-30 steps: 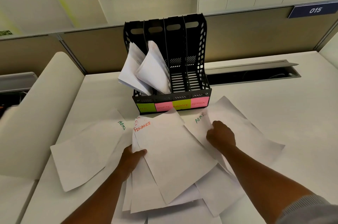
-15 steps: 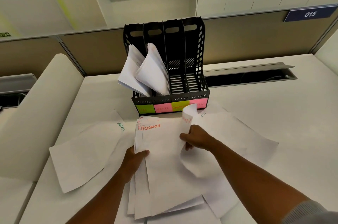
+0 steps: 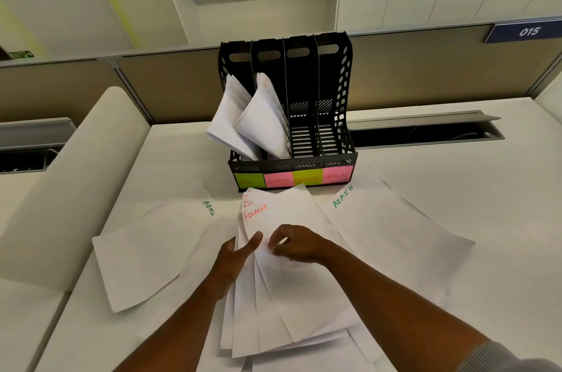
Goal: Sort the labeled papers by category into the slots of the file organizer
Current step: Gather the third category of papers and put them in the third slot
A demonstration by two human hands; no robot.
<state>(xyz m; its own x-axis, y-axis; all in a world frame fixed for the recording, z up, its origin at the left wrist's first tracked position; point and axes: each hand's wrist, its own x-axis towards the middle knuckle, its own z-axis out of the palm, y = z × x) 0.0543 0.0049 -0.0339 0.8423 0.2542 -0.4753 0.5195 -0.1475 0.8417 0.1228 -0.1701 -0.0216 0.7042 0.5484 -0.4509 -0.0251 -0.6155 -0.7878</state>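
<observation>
A black file organizer (image 3: 334, 128) stands at the desk's middle, its slots tagged with green, pink, yellow and pink notes. White papers (image 3: 258, 119) lean in the two left slots; the two right slots hold nothing. Before it lies a fanned stack of sheets marked FINANCE in red (image 3: 292, 274). My left hand (image 3: 235, 259) grips the stack's left edge, thumb on top. On the top sheet rests my right hand (image 3: 299, 244), fingers pinching it. An ADMIN sheet (image 3: 392, 238) lies to the right, another (image 3: 146, 253) to the left.
A beige partition runs behind the organizer, and an open cable tray (image 3: 425, 131) is set into the desk on the right. On the left, a rounded cream divider (image 3: 70, 189) borders the desk. More loose sheets (image 3: 319, 356) lie near the front edge.
My right hand carried a sheet from the right pile onto the FINANCE stack and now rests on it. The right ADMIN sheet lies uncovered. My left hand kept its hold.
</observation>
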